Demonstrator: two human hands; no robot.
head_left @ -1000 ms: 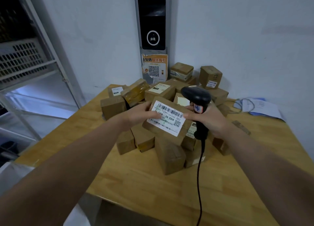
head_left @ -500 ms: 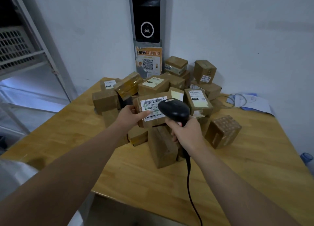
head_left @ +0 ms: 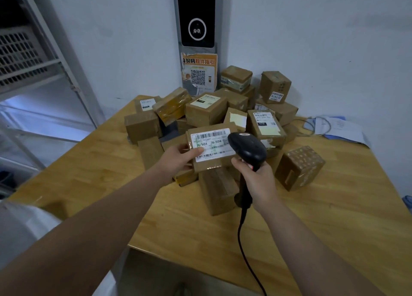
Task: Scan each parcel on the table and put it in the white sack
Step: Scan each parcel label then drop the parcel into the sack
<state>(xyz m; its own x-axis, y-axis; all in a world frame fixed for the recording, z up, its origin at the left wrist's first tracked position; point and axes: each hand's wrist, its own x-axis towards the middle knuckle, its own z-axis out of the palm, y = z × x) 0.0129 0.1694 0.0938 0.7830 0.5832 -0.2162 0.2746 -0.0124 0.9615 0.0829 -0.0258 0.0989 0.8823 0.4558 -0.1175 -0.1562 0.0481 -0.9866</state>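
My left hand [head_left: 178, 160] grips a brown cardboard parcel [head_left: 211, 147] by its left edge, holding it above the pile with its white barcode label facing me. My right hand [head_left: 256, 180] is shut on the handle of a black corded barcode scanner [head_left: 246, 148], whose head overlaps the label's right side. Behind and below lies a pile of several brown parcels [head_left: 206, 111] on the wooden table [head_left: 312, 229]. White sack material [head_left: 20, 224] shows at the lower left, beside the table's front corner.
A loose taped box [head_left: 298, 167] sits right of the pile. Papers and a cable [head_left: 338, 128] lie at the table's far right. A wall panel with a QR poster [head_left: 199, 73] stands behind the pile. Metal shelving [head_left: 33, 73] is to the left.
The scanner came down from beside the parcel to in front of its label. The parcel was turned flatter toward me and stays in my left hand.
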